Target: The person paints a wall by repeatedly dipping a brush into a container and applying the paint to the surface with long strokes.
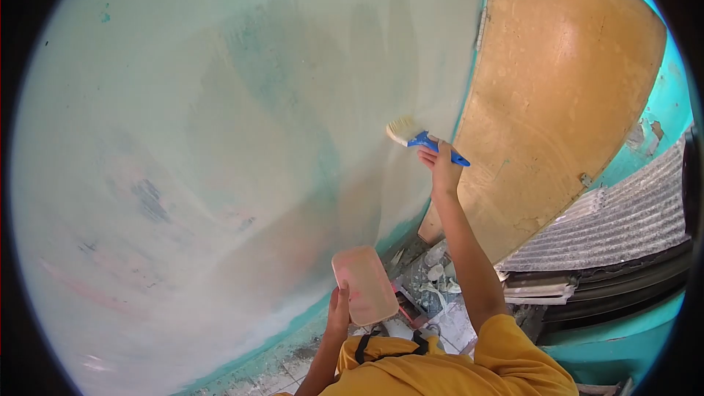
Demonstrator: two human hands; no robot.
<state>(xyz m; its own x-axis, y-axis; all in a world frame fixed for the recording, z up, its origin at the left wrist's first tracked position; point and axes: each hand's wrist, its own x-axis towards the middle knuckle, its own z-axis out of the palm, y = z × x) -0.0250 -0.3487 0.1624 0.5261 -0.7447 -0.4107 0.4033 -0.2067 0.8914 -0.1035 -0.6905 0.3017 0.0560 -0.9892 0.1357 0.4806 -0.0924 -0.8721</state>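
Note:
My right hand (444,165) is closed around the blue handle of a paintbrush (416,136). The brush's pale bristles point up and left, overlapping the wall (308,103) in this view. That wall carries thin whitish paint over turquoise, with darker vertical streaks near the brush. Lower down, my left hand (339,310) grips the left edge of a shallow pinkish plastic container (364,286), held in front of my body. A pale coating covers much of the container's inside.
An orange-brown door (557,81) stands right of the wall. Corrugated roofing sheets (609,213) lean at the right, above stacked dark pieces (631,282). Debris and scraps (434,275) litter the tiled floor (455,326) below. Turquoise wall (671,88) shows at the far right.

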